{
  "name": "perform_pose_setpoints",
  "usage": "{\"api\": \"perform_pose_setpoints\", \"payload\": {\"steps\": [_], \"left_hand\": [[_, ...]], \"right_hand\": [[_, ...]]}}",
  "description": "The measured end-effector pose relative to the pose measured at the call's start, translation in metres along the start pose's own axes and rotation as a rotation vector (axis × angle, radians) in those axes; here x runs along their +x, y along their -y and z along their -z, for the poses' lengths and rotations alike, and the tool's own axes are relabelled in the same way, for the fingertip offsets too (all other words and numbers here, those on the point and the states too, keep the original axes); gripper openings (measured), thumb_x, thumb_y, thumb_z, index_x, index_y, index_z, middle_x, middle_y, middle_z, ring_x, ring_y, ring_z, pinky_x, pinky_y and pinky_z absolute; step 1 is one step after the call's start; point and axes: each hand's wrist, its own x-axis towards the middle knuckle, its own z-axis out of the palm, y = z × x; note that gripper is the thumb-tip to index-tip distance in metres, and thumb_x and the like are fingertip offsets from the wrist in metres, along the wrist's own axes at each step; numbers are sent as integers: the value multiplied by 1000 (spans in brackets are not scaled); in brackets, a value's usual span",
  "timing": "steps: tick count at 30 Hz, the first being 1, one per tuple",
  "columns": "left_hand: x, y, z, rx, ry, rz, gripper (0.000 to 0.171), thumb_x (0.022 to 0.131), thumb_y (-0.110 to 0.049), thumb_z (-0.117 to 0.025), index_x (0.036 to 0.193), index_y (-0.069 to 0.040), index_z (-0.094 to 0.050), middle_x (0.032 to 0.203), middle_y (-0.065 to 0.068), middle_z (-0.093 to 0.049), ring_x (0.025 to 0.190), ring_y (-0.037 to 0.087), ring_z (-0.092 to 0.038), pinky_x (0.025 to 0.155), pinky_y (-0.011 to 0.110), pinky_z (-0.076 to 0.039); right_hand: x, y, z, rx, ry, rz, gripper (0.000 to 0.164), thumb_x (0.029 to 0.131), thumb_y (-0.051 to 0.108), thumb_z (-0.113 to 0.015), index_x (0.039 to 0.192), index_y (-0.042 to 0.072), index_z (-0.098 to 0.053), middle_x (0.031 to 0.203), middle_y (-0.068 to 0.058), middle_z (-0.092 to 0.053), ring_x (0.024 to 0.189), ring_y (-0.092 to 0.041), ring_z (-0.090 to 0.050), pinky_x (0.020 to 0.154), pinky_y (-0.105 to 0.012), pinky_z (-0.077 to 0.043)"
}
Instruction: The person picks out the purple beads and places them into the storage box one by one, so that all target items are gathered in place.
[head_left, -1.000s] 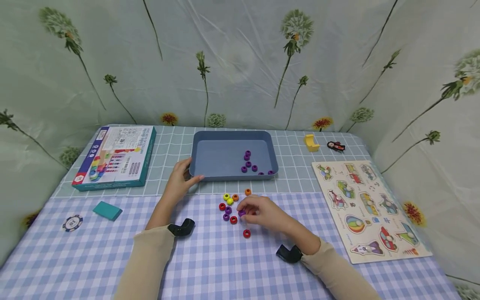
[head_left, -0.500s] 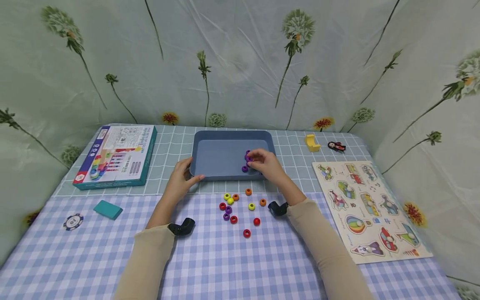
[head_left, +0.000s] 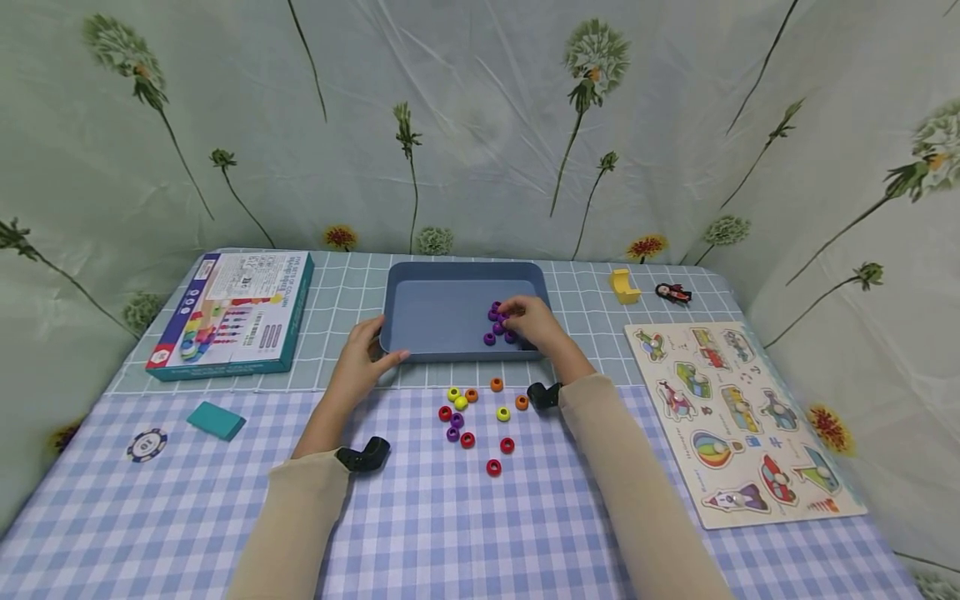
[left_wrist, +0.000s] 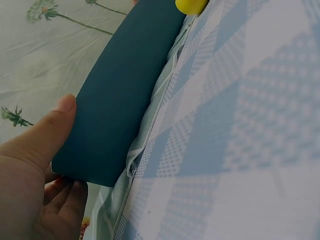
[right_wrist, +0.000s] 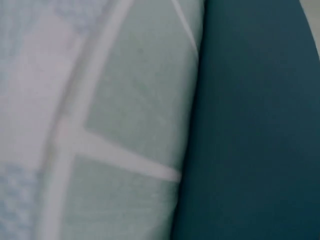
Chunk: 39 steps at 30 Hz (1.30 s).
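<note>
My left hand [head_left: 358, 360] grips the left front corner of a shallow blue-grey tray [head_left: 442, 357]. In the left wrist view, the left thumb [left_wrist: 57, 122] presses the tray's side [left_wrist: 115, 100] while the fingers bend round its end. Inside the tray, toward its right, my right hand [head_left: 536, 323] has its thumb and forefinger drawn together at a purple bead [head_left: 503, 317]. Several more purple beads [head_left: 489, 339] lie right beside those fingertips. The right wrist view holds only cloth and the tray's outer wall [right_wrist: 255, 130]; the right fingers are out of sight there.
In front of the tray, loose red [head_left: 493, 467], orange [head_left: 497, 384], yellow [head_left: 503, 413] and purple beads [head_left: 453, 434] lie on the checked cloth. A boxed toy [head_left: 232, 312] and teal block [head_left: 216, 421] stand left; a wooden picture puzzle [head_left: 738, 425] lies right.
My right hand has gone from the loose beads up into the tray, carrying a purple bead. One red bead rolled slightly on the cloth. The left hand has stayed at the tray's corner.
</note>
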Motion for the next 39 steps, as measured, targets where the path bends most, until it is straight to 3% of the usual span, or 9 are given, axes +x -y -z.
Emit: {"api": "perform_pose_setpoints", "payload": {"steps": [5, 10, 14, 18, 21, 27, 31, 34, 39], "left_hand": [[0, 0, 0, 1, 1, 0, 80, 69, -40, -60, 130, -2, -23, 127, 14, -23, 116, 25, -27, 93, 34, -31], [0, -1, 0, 12, 2, 4, 81, 69, -42, -59, 130, -3, -23, 127, 14, -23, 116, 25, -27, 93, 34, -31], [0, 0, 0, 14, -8, -1, 81, 68, -42, -59, 130, -3, -24, 127, 14, -24, 116, 24, -27, 93, 33, -32], [0, 0, 0, 6, -9, -5, 81, 69, -41, -60, 130, -2, -24, 127, 14, -24, 116, 25, -27, 93, 34, -32], [0, -1, 0, 4, -7, -1, 81, 68, -41, -60, 130, -2, -24, 127, 14, -24, 115, 25, -27, 92, 34, -32], [0, -1, 0, -6, -10, -9, 79, 69, -38, -60, 129, -2, -24, 126, 14, -25, 115, 25, -28, 92, 33, -33], [-1, -1, 0, -12, -6, -17, 78, 70, -37, -61, 129, -2, -24, 126, 14, -25, 115, 26, -28, 92, 33, -33], [-1, -1, 0, -4, -5, -9, 79, 69, -39, -60, 130, -3, -24, 126, 14, -25, 115, 25, -28, 92, 33, -33], [-2, -1, 0, -2, -8, -7, 79, 69, -39, -60, 130, -3, -24, 126, 14, -25, 115, 25, -28, 92, 33, -32]], "right_hand": [[1, 1, 0, 2, 10, 4, 19, 76, 1, -57, 94, 5, -57, 92, -7, -54, 81, -17, -48, 68, -27, -44], [-10, 12, 2, 36, -11, 94, 21, 78, 10, -58, 98, 5, -55, 93, -5, -55, 84, -15, -50, 72, -27, -45], [-34, 34, 4, 115, 17, 229, 26, 78, 11, -57, 102, 0, -52, 97, -11, -53, 86, -18, -50, 75, -28, -45], [-68, 59, 1, 168, 93, 364, 26, 78, 2, -56, 102, -6, -50, 98, -17, -51, 87, -26, -49, 76, -35, -45], [-89, 67, -4, 163, 169, 413, 26, 77, -1, -56, 101, -6, -50, 98, -15, -51, 88, -28, -49, 78, -38, -43], [-109, 56, -22, 148, 342, 451, 26, 75, -4, -57, 100, -6, -51, 96, -19, -51, 84, -31, -49, 76, -41, -43], [-107, 36, -37, 119, 445, 444, 26, 74, -2, -58, 100, -5, -52, 93, -16, -54, 82, -25, -52, 74, -31, -46], [-104, 23, -45, 58, 483, 424, 26, 74, 3, -60, 100, 3, -55, 91, -6, -56, 80, -14, -53, 72, -22, -46], [-103, 16, -52, -16, 509, 425, 25, 75, 7, -61, 99, 11, -58, 91, 3, -56, 79, -6, -51, 70, -17, -46]]}}
